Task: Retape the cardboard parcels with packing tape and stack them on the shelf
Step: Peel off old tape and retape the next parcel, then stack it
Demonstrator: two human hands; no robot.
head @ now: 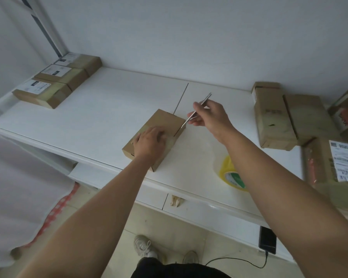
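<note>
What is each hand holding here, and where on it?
The right hand pinches a thin metal blade around its middle. The left hand holds nothing; it presses flat on the small cardboard parcel.

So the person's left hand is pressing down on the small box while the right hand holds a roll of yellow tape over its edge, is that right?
Not quite. The left hand does press on the small box, but the right hand holds a thin metal blade, its tip at the box's edge. The roll of yellow tape lies on the table, as the head view shows.
</note>
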